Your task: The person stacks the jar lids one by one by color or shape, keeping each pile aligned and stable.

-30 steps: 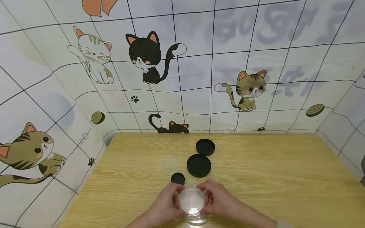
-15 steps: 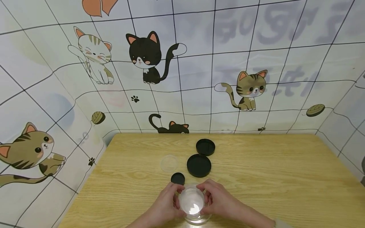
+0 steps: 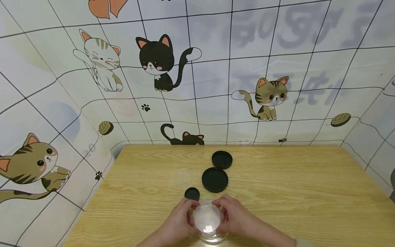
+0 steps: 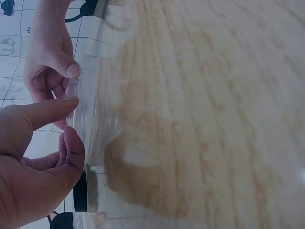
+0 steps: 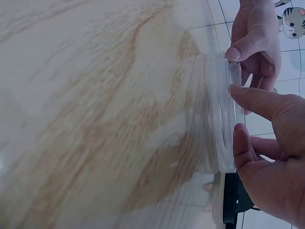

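Note:
Near the table's front edge, a small clear round dish [image 3: 207, 216] sits on top of a wider clear round dish [image 3: 215, 241]. My left hand [image 3: 181, 219] pinches the small dish's left side between thumb and fingers. From the right, my right hand [image 3: 238, 218] grips the opposite side the same way. In the left wrist view, the wider dish [image 4: 89, 114] lies flat on the table, with fingertips at the thinner rim above it. The right wrist view shows the stacked clear dish [image 5: 220, 119] edge-on between both hands. Contents, if any, cannot be made out.
Just beyond the left fingers lies a small black round lid [image 3: 192, 193]. A large black lid [image 3: 215, 179] and a medium black lid [image 3: 222, 160] touch or nearly touch farther back. Left of them lies a faint clear disc [image 3: 182, 177]. A cat-print cloth [image 3: 213, 103] surrounds the wooden table [image 3: 293, 185].

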Demonstrator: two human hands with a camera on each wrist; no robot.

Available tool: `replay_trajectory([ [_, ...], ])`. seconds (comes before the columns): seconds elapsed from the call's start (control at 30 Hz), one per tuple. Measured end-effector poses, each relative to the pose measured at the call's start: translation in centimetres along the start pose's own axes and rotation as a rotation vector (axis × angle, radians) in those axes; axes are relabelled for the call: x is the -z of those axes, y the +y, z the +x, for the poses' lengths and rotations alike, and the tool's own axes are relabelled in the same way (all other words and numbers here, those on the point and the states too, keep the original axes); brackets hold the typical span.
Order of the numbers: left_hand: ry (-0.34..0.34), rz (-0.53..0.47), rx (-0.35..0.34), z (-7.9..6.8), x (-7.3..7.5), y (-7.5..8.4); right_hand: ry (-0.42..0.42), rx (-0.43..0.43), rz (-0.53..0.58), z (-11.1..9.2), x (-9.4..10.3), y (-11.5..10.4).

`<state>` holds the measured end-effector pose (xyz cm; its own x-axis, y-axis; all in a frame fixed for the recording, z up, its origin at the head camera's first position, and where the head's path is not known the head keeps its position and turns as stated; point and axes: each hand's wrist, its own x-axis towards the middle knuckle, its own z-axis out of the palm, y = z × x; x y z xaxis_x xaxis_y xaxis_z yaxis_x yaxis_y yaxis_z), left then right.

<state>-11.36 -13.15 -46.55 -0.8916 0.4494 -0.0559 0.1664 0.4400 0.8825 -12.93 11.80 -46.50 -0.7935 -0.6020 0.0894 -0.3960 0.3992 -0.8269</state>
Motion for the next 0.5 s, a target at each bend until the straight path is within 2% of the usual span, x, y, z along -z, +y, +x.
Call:
replay_trajectory([
  [0.17, -0.006, 0.0, 0.0, -0.02, 0.14, 0.0, -0.014, -0.022, -0.043, 0.26, 0.02, -0.43],
  [0.5, -0.025, -0.012, 0.063, 0.12, 0.09, 0.31, -0.064, -0.069, -0.086, 0.54, 0.1, -0.72],
])
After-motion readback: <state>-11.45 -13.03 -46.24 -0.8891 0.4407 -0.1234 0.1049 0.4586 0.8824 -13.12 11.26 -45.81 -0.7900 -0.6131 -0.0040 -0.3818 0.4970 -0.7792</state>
